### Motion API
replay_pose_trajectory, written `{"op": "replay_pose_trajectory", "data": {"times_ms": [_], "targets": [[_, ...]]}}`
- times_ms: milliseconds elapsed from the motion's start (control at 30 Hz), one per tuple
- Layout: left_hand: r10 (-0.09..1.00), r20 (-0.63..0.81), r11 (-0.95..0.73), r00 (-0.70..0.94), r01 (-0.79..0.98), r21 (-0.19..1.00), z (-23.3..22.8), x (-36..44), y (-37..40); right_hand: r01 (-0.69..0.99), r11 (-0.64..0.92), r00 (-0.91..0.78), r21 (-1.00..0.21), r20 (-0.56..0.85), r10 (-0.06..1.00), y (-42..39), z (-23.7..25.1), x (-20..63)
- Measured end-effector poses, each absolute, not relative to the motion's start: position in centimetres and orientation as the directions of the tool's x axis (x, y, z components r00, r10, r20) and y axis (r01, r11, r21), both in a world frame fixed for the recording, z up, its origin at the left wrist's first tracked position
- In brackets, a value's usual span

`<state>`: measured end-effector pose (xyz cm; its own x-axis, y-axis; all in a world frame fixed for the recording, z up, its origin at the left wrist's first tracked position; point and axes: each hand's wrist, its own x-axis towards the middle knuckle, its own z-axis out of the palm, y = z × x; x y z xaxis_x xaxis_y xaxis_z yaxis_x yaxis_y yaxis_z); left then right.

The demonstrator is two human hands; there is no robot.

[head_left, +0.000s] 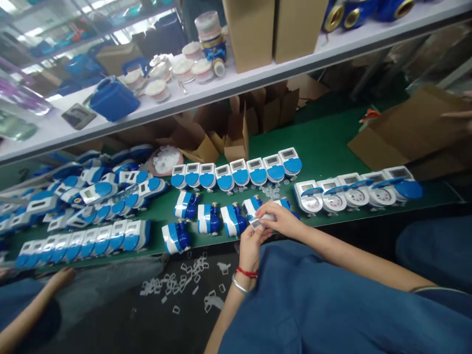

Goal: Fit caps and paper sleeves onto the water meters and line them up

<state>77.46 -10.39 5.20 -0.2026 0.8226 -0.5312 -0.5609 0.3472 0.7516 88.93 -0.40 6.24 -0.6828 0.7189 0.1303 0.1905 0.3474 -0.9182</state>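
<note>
- The left hand (251,246) and right hand (279,219) meet at the front edge of the green bench (324,142), fingers pinched together on one small clear plastic piece (258,221).
- The piece looks flat, pale and see-through; finer detail is too small to tell.
- Just beyond the hands, five blue-and-white meters (209,219) lie on their sides.
- Behind them eight meters stand in a closed-lid row (239,173); five stand in the open-lid row (354,194).
</note>
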Motion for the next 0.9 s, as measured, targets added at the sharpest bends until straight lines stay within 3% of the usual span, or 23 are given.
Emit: {"op": "replay_pose_trajectory", "data": {"times_ms": [133, 300, 567, 767, 900], "targets": [[0.766, -0.583, 0.323, -0.271, -0.623, 0.713, 4.5, 80.1, -11.4, 0.186, 0.365, -0.734, -0.912, 0.118, 0.669, -0.4, 4.6, 90.4], [0.715, -0.650, 0.339, -0.259, -0.684, 0.646, 4.1, 82.6, -11.6, 0.175, 0.553, -0.811, -0.815, 0.199, 0.550, -0.3, 4.2, 92.9], [0.712, -0.635, 0.299, -0.299, -0.689, 0.660, 4.6, 84.7, -10.9, 0.129, 0.669, -0.825, -0.732, 0.294, 0.482, 0.4, 4.1, 95.0], [0.733, -0.578, 0.202, -0.357, -0.698, 0.687, 4.4, 85.2, -11.5, 0.087, 0.617, -0.832, -0.783, 0.284, 0.477, -0.7, 3.3, 94.1], [0.732, -0.556, 0.153, -0.393, -0.701, 0.697, 4.1, 85.1, -12.3, 0.010, 0.472, -0.852, -0.881, 0.239, 0.465, -1.8, 4.3, 93.1]]}}
